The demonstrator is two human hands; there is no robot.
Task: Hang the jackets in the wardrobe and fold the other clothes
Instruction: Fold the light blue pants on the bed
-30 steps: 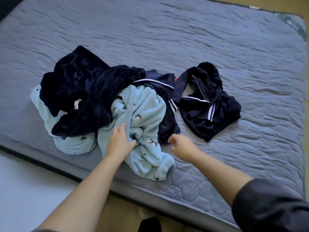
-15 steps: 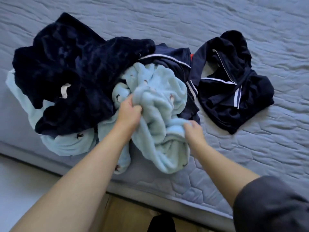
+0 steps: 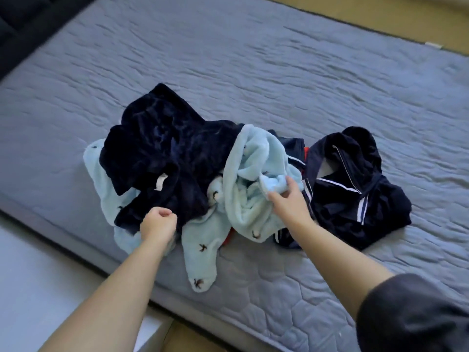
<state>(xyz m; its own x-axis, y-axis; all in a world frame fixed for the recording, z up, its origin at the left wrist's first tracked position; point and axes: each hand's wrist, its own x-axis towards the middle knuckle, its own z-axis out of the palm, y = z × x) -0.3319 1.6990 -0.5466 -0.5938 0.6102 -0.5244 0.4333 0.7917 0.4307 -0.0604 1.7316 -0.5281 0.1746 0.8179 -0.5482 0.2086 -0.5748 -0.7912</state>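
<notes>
The pale blue fleece [image 3: 253, 199] lies crumpled near the mattress's [image 3: 253, 72] front edge, a fold pinched in my right hand [image 3: 286, 199]; the dark navy plush garment [image 3: 165, 153] overlaps its left, the white-striped navy jacket [image 3: 355, 194] is heaped just right

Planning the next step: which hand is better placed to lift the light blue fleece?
Right. The right hand pinches a fold of the light blue fleece; the left hand is curled at the dark navy fleece.

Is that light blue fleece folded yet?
No, crumpled: the light blue fleece lies bunched among dark clothes, the right hand gripping a fold.
</notes>
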